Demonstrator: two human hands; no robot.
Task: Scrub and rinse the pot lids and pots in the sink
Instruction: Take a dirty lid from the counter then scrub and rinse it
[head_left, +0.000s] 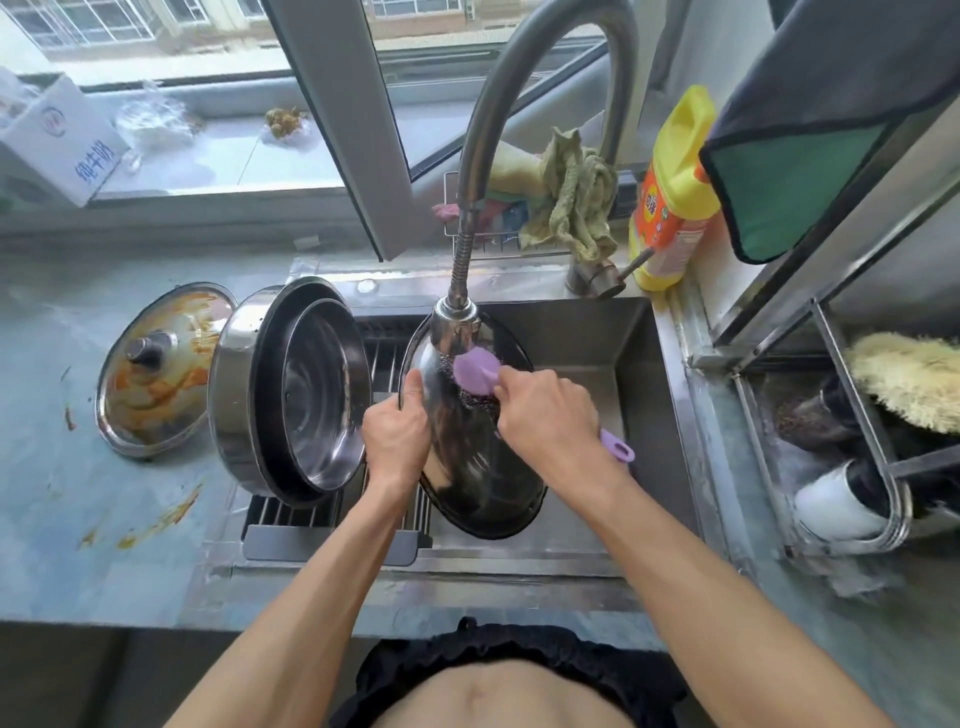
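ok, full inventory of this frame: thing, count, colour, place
pot lid: 1, steel, tilted over sink, under faucet head
scrub brush: 1, purple, on that lid
faucet: 1, steel, arching over sink
sink: 1, steel, centre
nested pots: 2, steel, tilted on drain rack, left
dirty lid: 1, orange-stained, counter far left
detergent bottle: 1, yellow, behind sink, right
rags: several, green, behind faucet
carton: 1, white, windowsill
left hand: grips lid rim
right hand: holds brush handle

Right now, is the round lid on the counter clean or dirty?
Dirty. The round steel lid lying on the grey counter has orange sauce smeared across it.
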